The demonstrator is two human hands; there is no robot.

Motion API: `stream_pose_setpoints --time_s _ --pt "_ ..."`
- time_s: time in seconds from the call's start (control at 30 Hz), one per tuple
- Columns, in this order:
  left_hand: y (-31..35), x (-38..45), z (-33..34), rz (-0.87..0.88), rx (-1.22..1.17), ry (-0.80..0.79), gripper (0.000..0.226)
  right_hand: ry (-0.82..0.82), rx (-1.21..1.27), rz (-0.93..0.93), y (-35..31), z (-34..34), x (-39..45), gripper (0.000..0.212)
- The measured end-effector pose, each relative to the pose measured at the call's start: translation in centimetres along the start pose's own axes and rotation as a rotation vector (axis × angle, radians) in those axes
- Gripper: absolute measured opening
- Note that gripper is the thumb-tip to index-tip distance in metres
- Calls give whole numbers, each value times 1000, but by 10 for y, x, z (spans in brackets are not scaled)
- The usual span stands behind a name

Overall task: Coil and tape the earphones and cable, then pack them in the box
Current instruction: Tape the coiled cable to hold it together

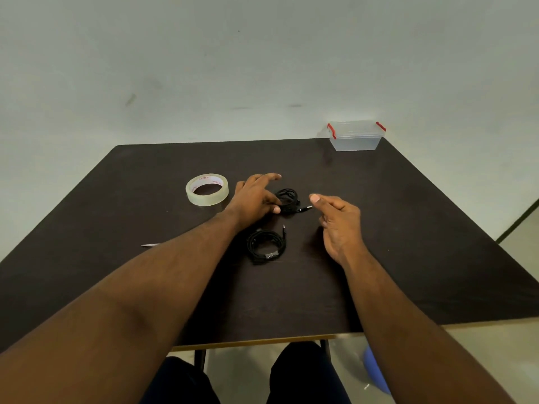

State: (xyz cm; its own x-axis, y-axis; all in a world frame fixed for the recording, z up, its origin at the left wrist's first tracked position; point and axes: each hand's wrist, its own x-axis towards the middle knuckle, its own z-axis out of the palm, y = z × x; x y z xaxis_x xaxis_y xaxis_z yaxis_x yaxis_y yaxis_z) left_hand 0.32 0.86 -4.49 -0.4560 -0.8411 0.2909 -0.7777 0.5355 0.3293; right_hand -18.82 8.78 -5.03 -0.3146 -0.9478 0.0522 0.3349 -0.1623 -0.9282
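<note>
Two black coils lie mid-table. The far coil (288, 201), with its jack plug pointing right, is pressed at its left edge by the thumb and fingers of my left hand (255, 198). The near coil (266, 245) lies flat and bound, its plug sticking up at the top right, with no hand on it. My right hand (338, 221) hovers to the right of both coils, fingers loosely curled and holding nothing. A roll of clear tape (207, 189) rests left of my left hand. The clear box (356, 135) with red clips stands closed at the far right corner.
The dark table (408, 243) reaches back to a pale wall. A thin pale pointed object (150, 245) pokes out from under my left forearm. My knees and a blue object (376, 371) on the floor show below the front edge.
</note>
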Motion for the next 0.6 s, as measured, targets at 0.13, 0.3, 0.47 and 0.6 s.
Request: stream_pose_setpoints --time_s 0.13,0.3,0.47,0.6 --pt "6 0 8 63 178 44 18 -8 -17 -47 2 0 1 5" --pt "19 1 7 46 164 243 17 -56 16 -51 1 1 1 5" --pt "50 7 -10 -59 -144 265 20 -61 -42 -31 -2 6 -6 5" --pt "70 4 -15 -147 -347 216 26 -25 -165 -10 -5 16 -13 12"
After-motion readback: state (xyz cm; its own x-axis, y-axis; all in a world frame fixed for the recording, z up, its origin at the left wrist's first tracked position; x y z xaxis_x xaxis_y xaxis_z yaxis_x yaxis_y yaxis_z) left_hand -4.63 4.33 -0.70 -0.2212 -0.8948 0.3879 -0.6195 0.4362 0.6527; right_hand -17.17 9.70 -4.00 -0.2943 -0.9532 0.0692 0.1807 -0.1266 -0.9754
